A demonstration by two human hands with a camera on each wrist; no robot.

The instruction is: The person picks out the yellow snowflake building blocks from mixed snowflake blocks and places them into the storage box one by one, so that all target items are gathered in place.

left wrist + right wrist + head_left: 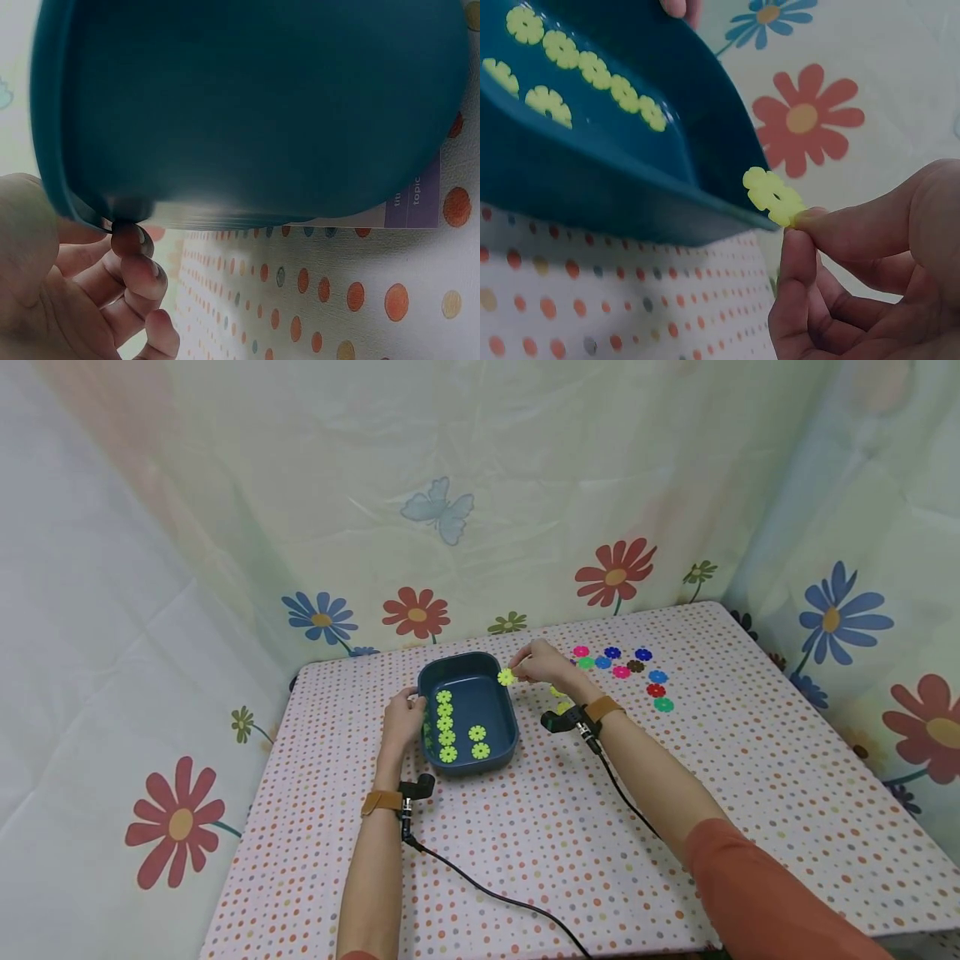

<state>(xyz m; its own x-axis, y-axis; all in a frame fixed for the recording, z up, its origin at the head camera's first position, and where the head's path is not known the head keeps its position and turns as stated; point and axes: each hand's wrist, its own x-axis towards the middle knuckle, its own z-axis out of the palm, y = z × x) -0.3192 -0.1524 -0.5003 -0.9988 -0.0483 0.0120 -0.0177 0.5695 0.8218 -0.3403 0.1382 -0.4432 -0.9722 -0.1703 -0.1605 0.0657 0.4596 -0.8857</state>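
A dark blue plastic tray (465, 768) with raised walls rests on the dotted tablecloth. Inside it, a row of yellow flower-shaped discs (445, 724) runs along the left, and two more yellow discs (480, 750) lie nearer the right. My left hand (403, 718) holds the tray's left rim, fingers curled under the edge in the left wrist view. Between thumb and forefinger, my right hand (542, 663) pinches one yellow flower-shaped disc (769, 196) by its edge, just over the tray's far right rim.
To the right lie several loose flower discs in pink, blue, green, red and brown, such as a red disc (656, 691). A few yellow discs (564, 707) sit partly hidden by my right wrist. Camera cables (495, 897) trail across the cloth. A flowered curtain (337, 485) hangs behind.
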